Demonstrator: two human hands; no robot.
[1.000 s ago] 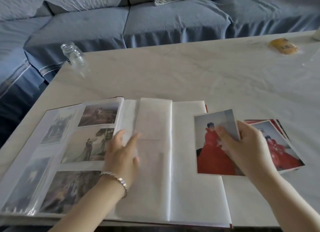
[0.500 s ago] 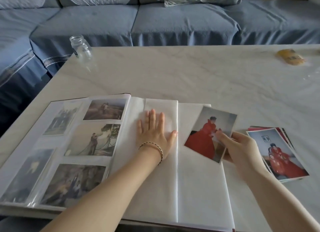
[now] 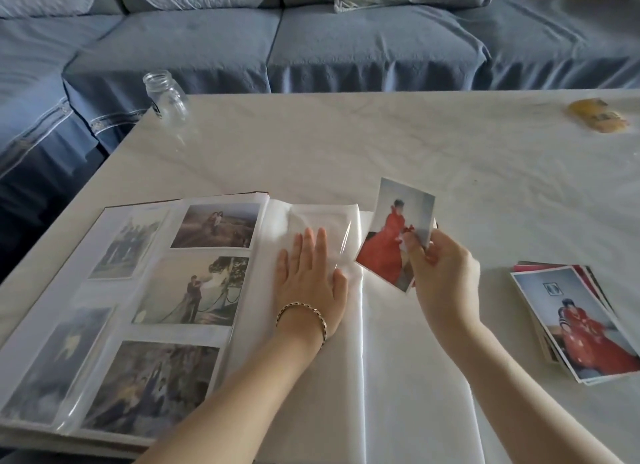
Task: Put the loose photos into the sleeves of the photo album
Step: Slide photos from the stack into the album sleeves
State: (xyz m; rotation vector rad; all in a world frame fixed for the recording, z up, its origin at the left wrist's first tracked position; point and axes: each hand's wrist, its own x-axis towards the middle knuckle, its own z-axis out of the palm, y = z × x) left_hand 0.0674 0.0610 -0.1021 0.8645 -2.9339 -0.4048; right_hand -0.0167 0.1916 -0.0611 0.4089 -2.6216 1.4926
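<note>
Since a moment ago the photo (image 3: 391, 242) has tilted upright over the album's (image 3: 138, 290) right side, pinched by the right hand (image 3: 443, 276). The left hand (image 3: 308, 283) presses flat, fingers straight, on the album's middle leaf. A corner snagging the sleeve mouth could crease the photo.

Soft, dim daylight, faint shadows; glare on the album sleeves (image 3: 86, 377); wide-angle bending at edges.

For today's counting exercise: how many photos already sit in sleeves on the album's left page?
5: outer column, upper photo and lower photo; inner column, top photo, middle photo, bottom photo. Other pages are hidden.
</note>
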